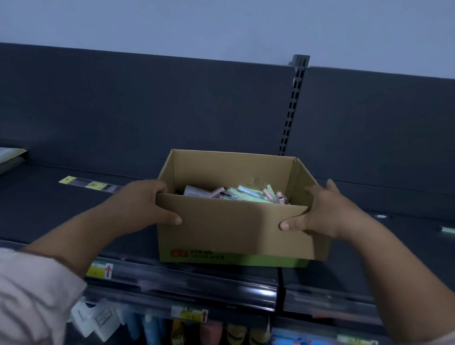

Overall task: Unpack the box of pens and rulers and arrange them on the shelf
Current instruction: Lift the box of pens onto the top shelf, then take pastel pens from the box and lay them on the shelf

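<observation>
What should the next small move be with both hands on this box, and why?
Probably let go with the right hand and reach into the open brown cardboard box for a pastel packet. The box already sits on the dark shelf, with the left hand gripping its other near corner, and nothing seems unpacked yet.

A shop: dark gondola shelves (pixel 66 205) with price tags (pixel 100 268) on the rails and stocked goods (pixel 211 333) below.

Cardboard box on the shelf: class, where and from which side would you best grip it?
Grip the cardboard box at its two near top corners, from either side, as the left hand and right hand do: the top is open, leaving rims to clasp.
</observation>
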Tool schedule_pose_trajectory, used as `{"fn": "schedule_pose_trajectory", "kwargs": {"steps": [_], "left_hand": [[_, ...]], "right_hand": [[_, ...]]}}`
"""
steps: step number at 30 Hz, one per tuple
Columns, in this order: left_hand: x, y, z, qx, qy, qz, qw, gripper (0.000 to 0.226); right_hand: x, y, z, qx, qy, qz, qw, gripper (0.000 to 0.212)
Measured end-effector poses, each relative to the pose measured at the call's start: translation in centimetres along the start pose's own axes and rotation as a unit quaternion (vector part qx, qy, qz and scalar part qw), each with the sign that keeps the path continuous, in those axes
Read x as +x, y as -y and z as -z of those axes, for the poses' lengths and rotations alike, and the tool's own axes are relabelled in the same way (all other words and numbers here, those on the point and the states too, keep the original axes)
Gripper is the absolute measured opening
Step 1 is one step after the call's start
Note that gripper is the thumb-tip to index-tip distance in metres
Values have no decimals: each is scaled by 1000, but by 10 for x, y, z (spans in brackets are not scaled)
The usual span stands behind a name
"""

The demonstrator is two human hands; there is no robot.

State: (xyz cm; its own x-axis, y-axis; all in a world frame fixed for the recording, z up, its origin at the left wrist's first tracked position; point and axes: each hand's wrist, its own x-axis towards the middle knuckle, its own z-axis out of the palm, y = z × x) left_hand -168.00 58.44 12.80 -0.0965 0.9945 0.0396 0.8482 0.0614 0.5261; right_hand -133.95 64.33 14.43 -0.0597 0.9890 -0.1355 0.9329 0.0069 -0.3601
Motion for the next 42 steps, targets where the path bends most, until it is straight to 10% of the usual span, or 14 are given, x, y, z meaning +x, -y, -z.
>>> {"fn": "schedule_pose_trajectory", "kwargs": {"steps": [4, 37, 42], "left_hand": [[-3, -5, -5, -33, -26, -9, 999, 40], [66, -20, -36, -9, -37, -42, 998, 32], [65, -24, -17, 46, 62, -6, 997, 94]], "right_hand": [[-7, -3, -3, 19, -52, 11, 998, 55], [26, -39, -7, -12, -168, 7, 986, 58], [28, -27, 8, -89, -116, 26, 989, 87]]}}
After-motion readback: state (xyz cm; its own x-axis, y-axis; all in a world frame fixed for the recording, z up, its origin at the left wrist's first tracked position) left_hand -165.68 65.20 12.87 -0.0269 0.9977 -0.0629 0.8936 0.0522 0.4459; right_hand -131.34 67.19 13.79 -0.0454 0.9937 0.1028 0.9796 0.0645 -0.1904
